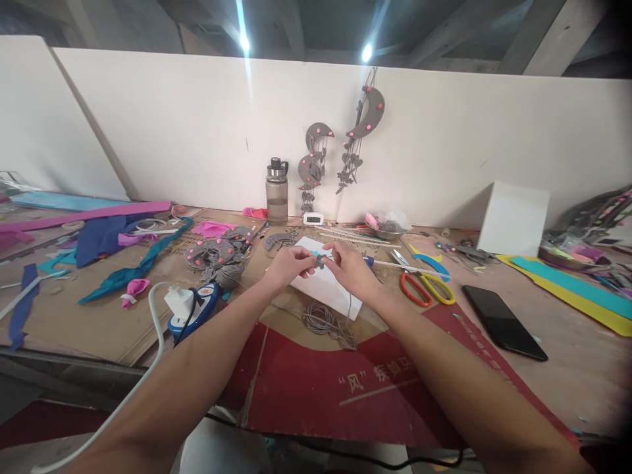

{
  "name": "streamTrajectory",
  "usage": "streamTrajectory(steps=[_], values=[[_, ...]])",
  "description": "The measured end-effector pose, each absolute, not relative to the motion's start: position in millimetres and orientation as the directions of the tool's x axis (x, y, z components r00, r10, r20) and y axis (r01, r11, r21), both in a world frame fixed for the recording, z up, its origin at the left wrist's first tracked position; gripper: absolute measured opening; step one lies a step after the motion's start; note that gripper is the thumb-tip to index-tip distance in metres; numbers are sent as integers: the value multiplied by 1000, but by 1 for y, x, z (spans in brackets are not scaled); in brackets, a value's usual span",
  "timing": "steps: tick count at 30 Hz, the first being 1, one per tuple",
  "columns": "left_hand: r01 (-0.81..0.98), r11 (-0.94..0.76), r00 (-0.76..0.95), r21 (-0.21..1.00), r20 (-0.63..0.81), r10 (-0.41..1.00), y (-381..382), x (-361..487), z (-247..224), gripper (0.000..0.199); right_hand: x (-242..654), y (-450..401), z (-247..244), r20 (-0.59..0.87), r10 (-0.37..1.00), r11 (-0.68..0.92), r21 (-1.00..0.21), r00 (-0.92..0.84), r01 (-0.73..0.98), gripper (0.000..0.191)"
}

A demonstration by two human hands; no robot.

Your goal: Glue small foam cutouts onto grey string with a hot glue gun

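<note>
My left hand (295, 264) is closed in a pinch on a small grey-and-teal piece (320, 259), held over a white sheet (323, 289). From the other side, my right hand (351, 268) meets it with thumb and forefinger pinched at the piece's edge; what exactly those fingers grip is too small to make out. A grey cord hangs below my right hand towards a loose coil of grey cord (320, 318) on the cardboard. Just past the right hand shows a dark blue handle-like end (368, 261), partly hidden.
Scissors with red and yellow handles (428, 289) and a black phone (503, 322) lie right. Left are a blue power strip (210, 299) with a white plug and grey dotted felt shapes (217, 253). Behind stand a bottle (277, 197) and a small clock (313, 219); moon hangings (372, 112) hang on the wall.
</note>
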State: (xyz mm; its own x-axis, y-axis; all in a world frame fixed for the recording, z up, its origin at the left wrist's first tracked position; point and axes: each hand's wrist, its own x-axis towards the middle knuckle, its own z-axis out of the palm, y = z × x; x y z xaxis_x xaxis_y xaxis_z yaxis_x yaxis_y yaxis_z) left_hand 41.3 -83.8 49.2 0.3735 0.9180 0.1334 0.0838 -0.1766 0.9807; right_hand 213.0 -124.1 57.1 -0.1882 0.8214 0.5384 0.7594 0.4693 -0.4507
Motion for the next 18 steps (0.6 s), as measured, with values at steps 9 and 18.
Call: streamTrajectory(steps=[9,18], values=[[-150,9,480,989,65,875,-83,40,48,30,215,-120,59,463,878,404,-584,-120,704,16],[83,-159,591,984,80,803,-84,31,56,31,218,-127,67,448,814,526,-297,-370,797,11]])
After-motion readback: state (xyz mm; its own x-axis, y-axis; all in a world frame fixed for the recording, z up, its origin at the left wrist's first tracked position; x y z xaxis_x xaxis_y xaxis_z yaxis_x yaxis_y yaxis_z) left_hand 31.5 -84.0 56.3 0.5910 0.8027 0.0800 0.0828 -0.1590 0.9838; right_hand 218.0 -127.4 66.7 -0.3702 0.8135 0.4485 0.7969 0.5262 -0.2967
